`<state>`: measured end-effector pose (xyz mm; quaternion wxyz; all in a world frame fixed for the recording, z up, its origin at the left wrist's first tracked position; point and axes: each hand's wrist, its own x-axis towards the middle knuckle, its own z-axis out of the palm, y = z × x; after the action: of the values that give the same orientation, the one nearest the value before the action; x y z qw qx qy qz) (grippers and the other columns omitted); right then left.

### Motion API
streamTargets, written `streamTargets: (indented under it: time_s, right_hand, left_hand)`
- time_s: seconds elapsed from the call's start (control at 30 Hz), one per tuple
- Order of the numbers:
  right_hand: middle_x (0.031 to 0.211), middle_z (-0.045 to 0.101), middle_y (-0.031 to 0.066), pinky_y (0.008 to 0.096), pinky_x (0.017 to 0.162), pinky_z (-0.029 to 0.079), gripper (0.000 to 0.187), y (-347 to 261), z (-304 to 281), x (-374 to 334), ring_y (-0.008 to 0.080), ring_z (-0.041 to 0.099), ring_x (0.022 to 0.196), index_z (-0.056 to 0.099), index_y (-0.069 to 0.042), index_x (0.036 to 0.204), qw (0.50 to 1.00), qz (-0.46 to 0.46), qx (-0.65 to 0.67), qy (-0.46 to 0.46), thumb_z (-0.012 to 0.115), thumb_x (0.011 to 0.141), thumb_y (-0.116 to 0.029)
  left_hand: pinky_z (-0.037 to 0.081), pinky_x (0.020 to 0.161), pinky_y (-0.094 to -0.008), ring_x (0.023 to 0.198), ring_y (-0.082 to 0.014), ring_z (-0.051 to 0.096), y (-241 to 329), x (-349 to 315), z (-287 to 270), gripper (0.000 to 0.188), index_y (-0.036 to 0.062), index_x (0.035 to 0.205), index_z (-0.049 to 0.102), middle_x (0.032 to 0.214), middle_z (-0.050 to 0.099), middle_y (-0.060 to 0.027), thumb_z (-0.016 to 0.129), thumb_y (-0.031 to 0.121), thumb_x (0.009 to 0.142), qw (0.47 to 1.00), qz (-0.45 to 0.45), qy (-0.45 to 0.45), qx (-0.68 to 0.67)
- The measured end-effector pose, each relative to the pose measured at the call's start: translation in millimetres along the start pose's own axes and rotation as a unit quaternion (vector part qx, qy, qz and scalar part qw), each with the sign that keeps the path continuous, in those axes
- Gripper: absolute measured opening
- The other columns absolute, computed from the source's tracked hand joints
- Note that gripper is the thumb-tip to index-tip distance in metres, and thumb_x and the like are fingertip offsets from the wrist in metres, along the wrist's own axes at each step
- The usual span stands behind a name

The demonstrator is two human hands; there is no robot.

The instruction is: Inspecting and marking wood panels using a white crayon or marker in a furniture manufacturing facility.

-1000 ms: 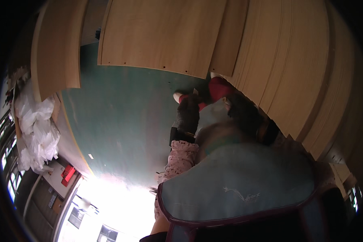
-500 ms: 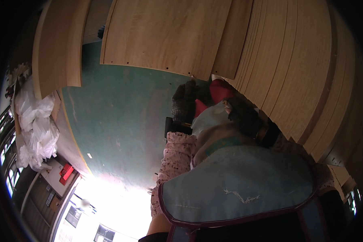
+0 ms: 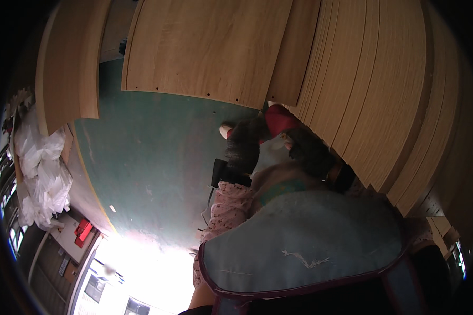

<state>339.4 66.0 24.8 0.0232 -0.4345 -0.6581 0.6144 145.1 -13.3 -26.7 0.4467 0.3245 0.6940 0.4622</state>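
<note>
The stack of light oak-grain laminated boards point(image 3: 383, 94) stands on edge at the upper right, w/ both gloved hands against its near end: the left hand point(image 3: 243, 144) in a dark grey knit glove low at the stack's corner, the right hand point(image 3: 312, 152) in a like glove beside the board edges. Cannot tell whether either grip is closed on a board or just pressed to it; a red patch point(image 3: 279, 119) shows between them. Boards look stiff, flat, prob. heavy per sheet, w/ smooth faces that could slip; the long edges near a corner seem the best hold, both hands spread. Below the hands are a pink patterned sleeve point(image 3: 227, 207) and a pale blue apron w/ dark red trim point(image 3: 305, 244). A separate wood-grain panel w/ small drilled holes point(image 3: 205, 50) lies over the green floor point(image 3: 152, 157); another board point(image 3: 68, 63) at left. Far left: a heap of clear plastic wrap point(image 3: 42, 173), and a small red box point(image 3: 82, 231) by it, no label readable.
</note>
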Motion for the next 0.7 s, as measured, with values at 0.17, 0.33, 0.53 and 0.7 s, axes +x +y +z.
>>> streamTargets:
  time_s: [0.17,0.33,0.53,0.7]
  right_hand:
    - [0.107,0.063,0.0149,0.0377,0.087,0.048,0.029,-1.9,-6.9,0.6,0.0291,0.061,0.102,0.056,-0.006,0.121,0.995,-0.036,-0.093,0.003,0.057,0.094,-0.015]
    - [0.108,0.063,0.0150,0.0374,0.088,0.048,0.029,3.5,-6.7,-2.8,0.0296,0.061,0.103,0.056,-0.006,0.121,0.998,-0.034,-0.061,0.005,0.057,0.094,-0.016]
    - [0.110,0.063,0.0152,0.0371,0.089,0.048,0.029,2.2,-9.7,-2.5,0.0301,0.061,0.104,0.056,-0.006,0.121,0.999,-0.022,-0.036,0.003,0.057,0.094,-0.016]
    - [0.111,0.063,0.0153,0.0368,0.089,0.048,0.030,16.7,-2.0,-7.2,0.0305,0.061,0.105,0.056,-0.006,0.122,1.000,0.017,0.017,-0.003,0.057,0.094,-0.016]
  left_hand:
    - [0.036,0.074,-0.0454,0.084,-0.0268,0.061,6.4,2.1,2.2,0.033,0.0087,0.114,0.063,0.094,0.064,-0.0056,0.057,0.010,0.081,0.975,0.049,-0.026,0.216]
    - [0.035,0.077,-0.0467,0.085,-0.0263,0.061,-0.5,9.2,2.5,0.026,0.0113,0.111,0.064,0.092,0.066,-0.0054,0.056,0.012,0.086,0.977,0.072,-0.019,0.201]
    - [0.050,0.079,-0.0284,0.088,-0.0126,0.063,-12.8,9.1,-4.3,0.023,0.0018,0.107,0.065,0.095,0.069,-0.0075,0.056,0.020,0.097,0.997,-0.045,0.027,0.057]
    - [0.037,0.084,-0.0386,0.091,-0.0253,0.062,-7.4,8.3,-6.2,0.019,0.0106,0.104,0.068,0.101,0.069,-0.0072,0.054,0.016,0.092,0.987,-0.047,0.008,0.153]
